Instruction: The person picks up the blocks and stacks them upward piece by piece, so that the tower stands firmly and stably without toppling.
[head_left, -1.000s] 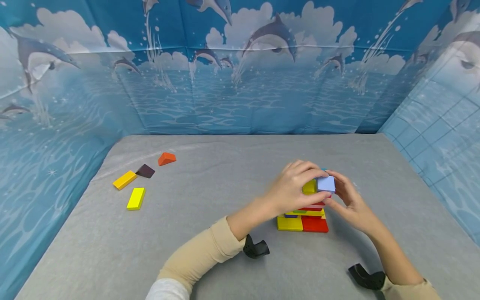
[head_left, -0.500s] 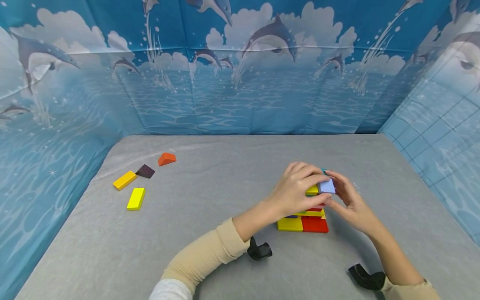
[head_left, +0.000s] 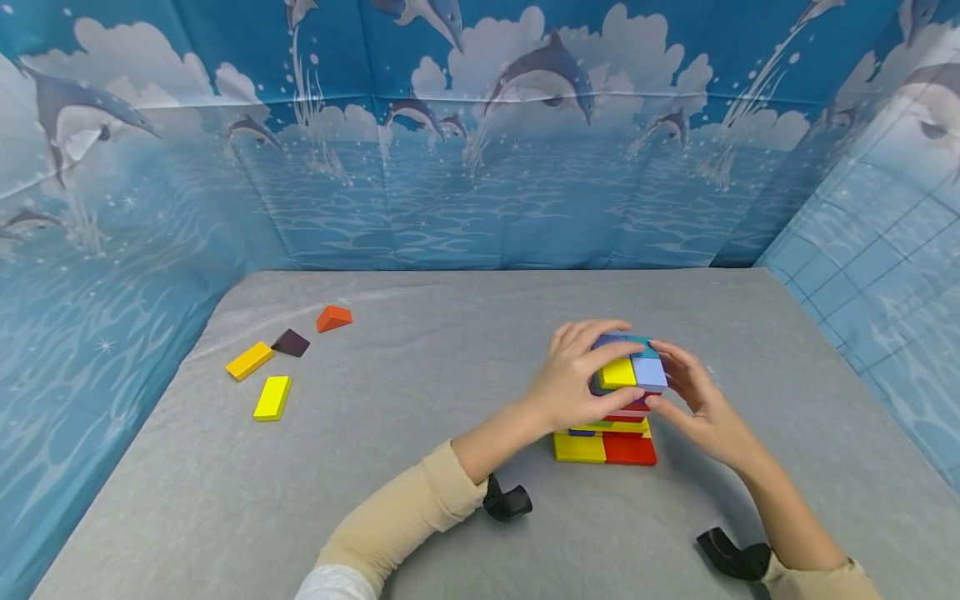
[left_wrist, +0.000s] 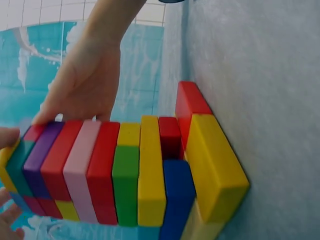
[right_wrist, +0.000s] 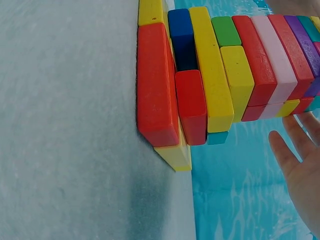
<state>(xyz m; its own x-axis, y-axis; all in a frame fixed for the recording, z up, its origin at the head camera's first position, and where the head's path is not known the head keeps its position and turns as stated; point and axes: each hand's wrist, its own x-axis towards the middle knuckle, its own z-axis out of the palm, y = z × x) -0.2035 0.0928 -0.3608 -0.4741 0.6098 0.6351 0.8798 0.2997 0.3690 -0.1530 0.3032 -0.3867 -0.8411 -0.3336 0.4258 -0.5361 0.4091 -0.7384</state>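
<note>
A tower of coloured wooden blocks (head_left: pixel 626 425) rises from a yellow and red base on the grey cloth. On its upper front, a yellow block (head_left: pixel 617 373) sits beside a lavender block (head_left: pixel 649 373). My left hand (head_left: pixel 573 375) spans the top from the left, forefinger above and thumb below the yellow block. In the left wrist view the thumb (left_wrist: pixel 7 137) meets the top layer. My right hand (head_left: pixel 697 408) is at the tower's upper right side; its fingers (right_wrist: pixel 295 135) look straight and lie against or very near the blocks. The tower's back is hidden.
Loose blocks lie at the far left: an orange triangular block (head_left: pixel 333 318), a dark block (head_left: pixel 291 342), an orange-yellow block (head_left: pixel 250 361) and a bright yellow block (head_left: pixel 272 397). A dolphin-print curtain (head_left: pixel 480 192) encloses the back and sides. Black wrist mounts (head_left: pixel 507 502) hang under both forearms.
The lavender block has turned slightly and now lies flush beside the yellow one. My left hand has let go of it and shifted left, uncovering the top. The right hand stays put.
</note>
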